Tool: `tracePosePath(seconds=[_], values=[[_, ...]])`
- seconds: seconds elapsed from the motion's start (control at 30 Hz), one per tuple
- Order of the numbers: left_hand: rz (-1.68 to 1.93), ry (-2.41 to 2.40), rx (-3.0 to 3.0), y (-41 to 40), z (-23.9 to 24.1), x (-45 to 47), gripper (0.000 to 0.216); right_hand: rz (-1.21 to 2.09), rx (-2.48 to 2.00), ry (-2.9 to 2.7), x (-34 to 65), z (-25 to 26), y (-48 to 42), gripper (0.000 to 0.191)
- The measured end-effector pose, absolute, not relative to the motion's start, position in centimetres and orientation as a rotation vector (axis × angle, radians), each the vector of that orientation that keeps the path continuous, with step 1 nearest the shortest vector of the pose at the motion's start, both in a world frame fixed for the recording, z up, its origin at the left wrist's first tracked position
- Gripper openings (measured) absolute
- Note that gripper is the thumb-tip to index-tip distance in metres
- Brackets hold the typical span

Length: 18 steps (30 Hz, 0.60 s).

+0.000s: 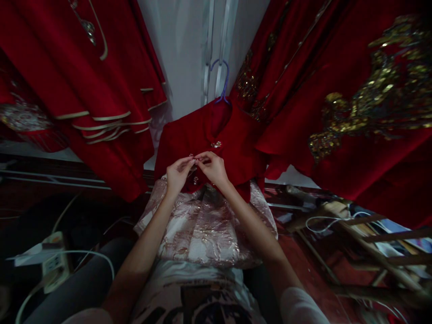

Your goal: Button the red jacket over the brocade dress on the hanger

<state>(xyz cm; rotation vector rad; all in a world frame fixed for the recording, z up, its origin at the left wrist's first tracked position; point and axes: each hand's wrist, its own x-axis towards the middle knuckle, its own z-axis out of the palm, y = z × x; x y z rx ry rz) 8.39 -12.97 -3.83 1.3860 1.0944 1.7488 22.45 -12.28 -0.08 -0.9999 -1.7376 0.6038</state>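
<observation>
One head-worn view looks forward and down over the wearer's printed shirt [199, 292] at six o'clock, with the hands [213, 170] close by at the dial's centre and a pale surface [178, 54] farther off toward twelve.

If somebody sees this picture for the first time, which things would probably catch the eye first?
Probably the gold decoration on the red cloth at upper right, glittering in dim light. Next, the red garment at the centre, a purple hanger at its neck, where the fingertips of the left hand and right hand meet. Below them shines pale pink brocade.
</observation>
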Motion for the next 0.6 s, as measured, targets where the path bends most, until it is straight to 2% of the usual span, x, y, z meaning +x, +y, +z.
tracePosePath(seconds=[0.4,0.6], values=[[1.668,1.079,1.451,-12.8,-4.4,7.9,0.035,0.546,-0.997,-1.727,22.2,-0.2,-12.3,0.013],[1.643,1.135,1.529,-11.9,-4.8,7.5,0.028,0.521,-1.037,-1.757,22.2,0.1,-12.6,0.013]])
